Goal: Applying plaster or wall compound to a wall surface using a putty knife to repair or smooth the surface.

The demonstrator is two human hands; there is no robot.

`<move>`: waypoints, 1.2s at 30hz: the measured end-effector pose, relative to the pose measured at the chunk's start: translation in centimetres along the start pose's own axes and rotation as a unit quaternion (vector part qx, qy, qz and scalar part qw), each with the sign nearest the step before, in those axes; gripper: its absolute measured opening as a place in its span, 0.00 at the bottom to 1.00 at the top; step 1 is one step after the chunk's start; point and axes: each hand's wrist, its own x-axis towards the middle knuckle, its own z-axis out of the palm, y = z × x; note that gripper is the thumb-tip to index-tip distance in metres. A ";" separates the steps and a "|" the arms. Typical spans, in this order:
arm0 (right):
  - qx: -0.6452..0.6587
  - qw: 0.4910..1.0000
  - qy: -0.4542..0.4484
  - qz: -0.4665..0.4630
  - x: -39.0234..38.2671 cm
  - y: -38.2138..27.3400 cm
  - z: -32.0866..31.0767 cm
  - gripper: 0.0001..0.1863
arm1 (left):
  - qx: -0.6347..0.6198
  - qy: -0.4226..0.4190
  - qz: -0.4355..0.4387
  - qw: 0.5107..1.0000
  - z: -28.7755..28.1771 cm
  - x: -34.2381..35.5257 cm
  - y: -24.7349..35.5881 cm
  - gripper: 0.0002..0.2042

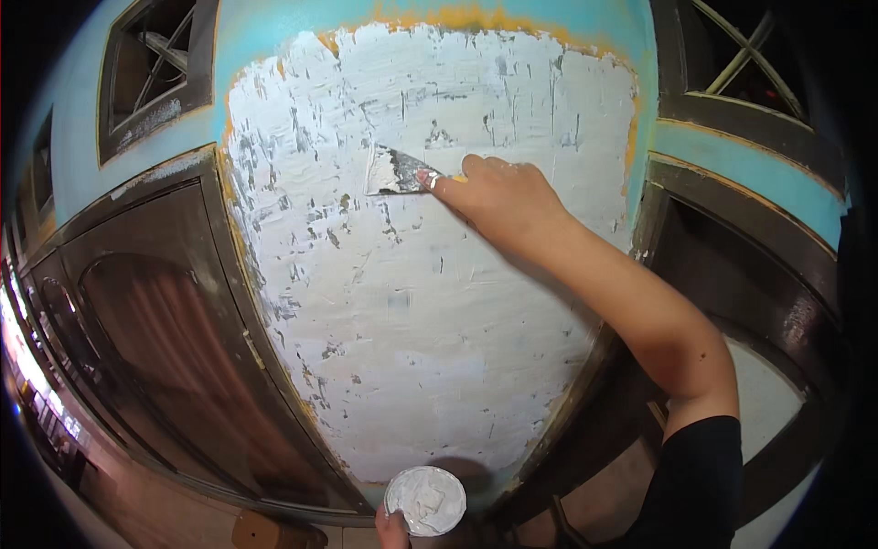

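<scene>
My right hand (501,197) is closed round the handle of a putty knife (402,174), its metal blade laid against the wall in the upper middle. White putty coats the blade's left part. Over much of the wall panel (430,311) lies a rough whitish layer, with grey patches and streaks showing through. At the bottom my left hand (391,531) grips a round tub (426,500) of white putty by its left side. Only part of that hand shows.
A dark wooden door (174,339) stands left of the panel, and a dark door frame (732,256) stands to the right. Turquoise paint (585,23) with an orange-yellow edge borders the panel above. A brown stool (265,531) is low on the left.
</scene>
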 end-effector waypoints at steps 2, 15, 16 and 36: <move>0.001 1.000 -0.018 -0.002 0.0 0.2 -0.3 0.13 | 0.039 -0.014 -0.011 0.999 -0.2 0.2 -0.4 0.18; -0.028 0.997 -0.053 -0.038 -1.8 5.1 -3.3 0.10 | -0.063 0.039 -0.003 0.997 -1.0 -2.8 3.5 0.22; -0.026 0.997 -0.064 -0.040 -1.9 5.4 -4.3 0.10 | -0.062 0.041 -0.027 0.997 -1.5 -2.9 3.1 0.20; 0.749 0.572 0.019 0.334 1.5 -10.8 1.4 0.11 | -0.005 0.021 0.080 0.997 -0.8 -1.4 -1.6 0.19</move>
